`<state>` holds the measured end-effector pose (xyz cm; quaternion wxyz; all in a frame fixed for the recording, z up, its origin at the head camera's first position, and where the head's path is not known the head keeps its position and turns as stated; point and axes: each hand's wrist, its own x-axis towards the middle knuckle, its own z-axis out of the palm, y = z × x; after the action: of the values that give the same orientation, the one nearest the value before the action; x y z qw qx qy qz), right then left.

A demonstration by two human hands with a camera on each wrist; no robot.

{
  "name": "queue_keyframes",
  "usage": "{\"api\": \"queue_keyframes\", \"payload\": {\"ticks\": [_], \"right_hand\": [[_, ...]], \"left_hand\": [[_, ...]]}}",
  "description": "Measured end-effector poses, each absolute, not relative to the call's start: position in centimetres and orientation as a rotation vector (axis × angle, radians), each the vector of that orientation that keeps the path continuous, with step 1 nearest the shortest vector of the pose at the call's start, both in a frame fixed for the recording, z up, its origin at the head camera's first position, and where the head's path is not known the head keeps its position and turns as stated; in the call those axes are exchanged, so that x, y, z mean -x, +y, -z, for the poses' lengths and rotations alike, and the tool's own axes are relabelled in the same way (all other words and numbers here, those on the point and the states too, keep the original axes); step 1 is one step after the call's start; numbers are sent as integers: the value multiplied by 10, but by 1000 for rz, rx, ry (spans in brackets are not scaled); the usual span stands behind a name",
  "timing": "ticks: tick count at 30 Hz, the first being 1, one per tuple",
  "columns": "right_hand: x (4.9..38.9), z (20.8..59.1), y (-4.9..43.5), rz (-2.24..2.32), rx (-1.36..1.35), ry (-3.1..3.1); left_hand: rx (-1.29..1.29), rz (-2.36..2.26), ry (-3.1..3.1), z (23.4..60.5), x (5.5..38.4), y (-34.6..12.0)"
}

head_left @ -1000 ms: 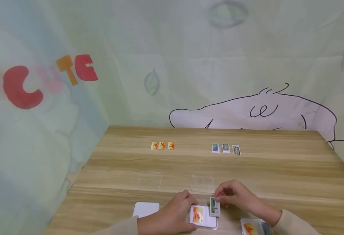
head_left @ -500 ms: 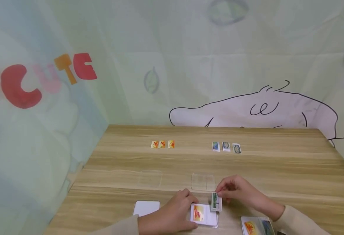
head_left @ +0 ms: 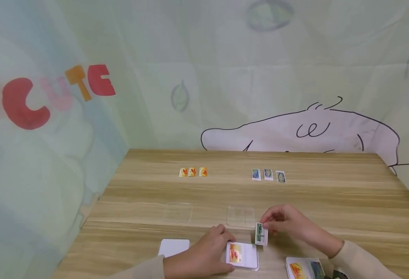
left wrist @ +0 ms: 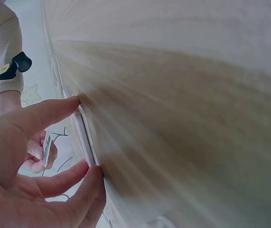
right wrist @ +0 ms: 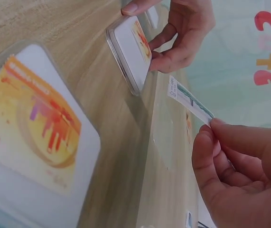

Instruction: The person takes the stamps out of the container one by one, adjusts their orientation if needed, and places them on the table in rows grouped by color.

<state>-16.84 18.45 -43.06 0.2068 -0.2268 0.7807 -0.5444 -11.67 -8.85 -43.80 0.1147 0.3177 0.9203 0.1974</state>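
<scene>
Green-and-white rectangular paper stamp (head_left: 261, 234), pinched by right hand (head_left: 289, 223)'s thumb and fingers, has shifted right and far, now just off the far-right corner of the white rounded-square case (head_left: 250, 256) left hand (head_left: 204, 252) grips by its edges, so likely freed, not yet set down.

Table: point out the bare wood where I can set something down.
Bare wood lies between the orange stamps and the bluish stamps, and right of the right hand. The near side is crowded: the left hand grips a white case between two others.
</scene>
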Motion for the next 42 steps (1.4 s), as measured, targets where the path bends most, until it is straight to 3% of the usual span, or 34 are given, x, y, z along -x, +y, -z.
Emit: {"api": "queue_keyframes", "payload": {"ticks": [42], "right_hand": [[191, 411, 217, 1480, 476, 2239]], "left_hand": [[-958, -582, 2703, 441, 118, -89]]}}
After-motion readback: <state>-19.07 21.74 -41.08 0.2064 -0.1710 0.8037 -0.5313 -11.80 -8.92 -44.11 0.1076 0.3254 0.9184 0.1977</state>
